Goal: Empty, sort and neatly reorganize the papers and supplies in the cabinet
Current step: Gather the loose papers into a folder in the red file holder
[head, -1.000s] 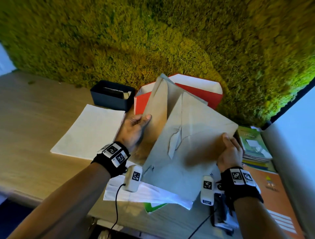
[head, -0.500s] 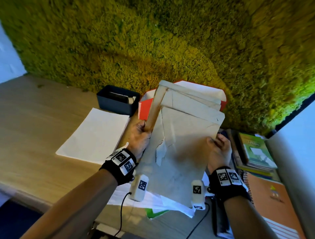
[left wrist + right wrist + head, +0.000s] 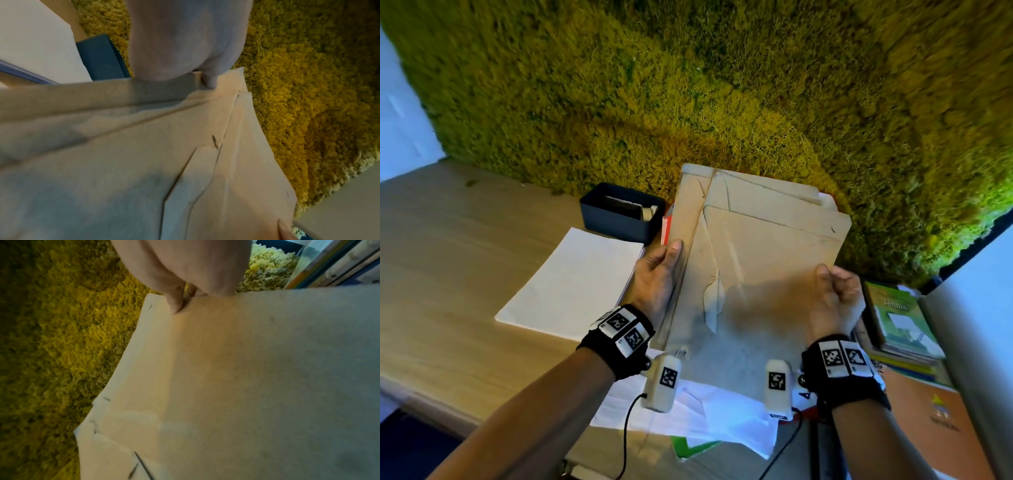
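Between both hands, held upright above the desk: brown envelopes [image 3: 763, 260], several, now squared into one stack where a second ago they fanned apart.

Left hand [image 3: 654, 277]: thumb laid along the left edge of the stack, remaining fingers hidden behind it; grip on the stack. In the left wrist view the thumb tip [image 3: 209, 81] presses the paper's edge.

Right hand [image 3: 832, 298]: fingers curled, thumb on the front face at the right edge, pinching the stack; it has shifted in from the far right corner. Right wrist view shows the thumb [image 3: 176, 303] on the paper.

Condition of envelopes: creased, worn, front one torn down the middle with a loose flap; small dark marks along the top edges.

Writing: green book [image 3: 900, 318], right, title too blurred to read. Orange notebook [image 3: 941, 421], near right, logo illegible.

Surroundings: wooden desk [image 3: 465, 240]; white paper stack [image 3: 575, 284], left; dark tray [image 3: 623, 216], far left; red folder [image 3: 667, 226] behind the envelopes; loose white sheets [image 3: 705, 414] near; moss wall [image 3: 688, 85] behind.
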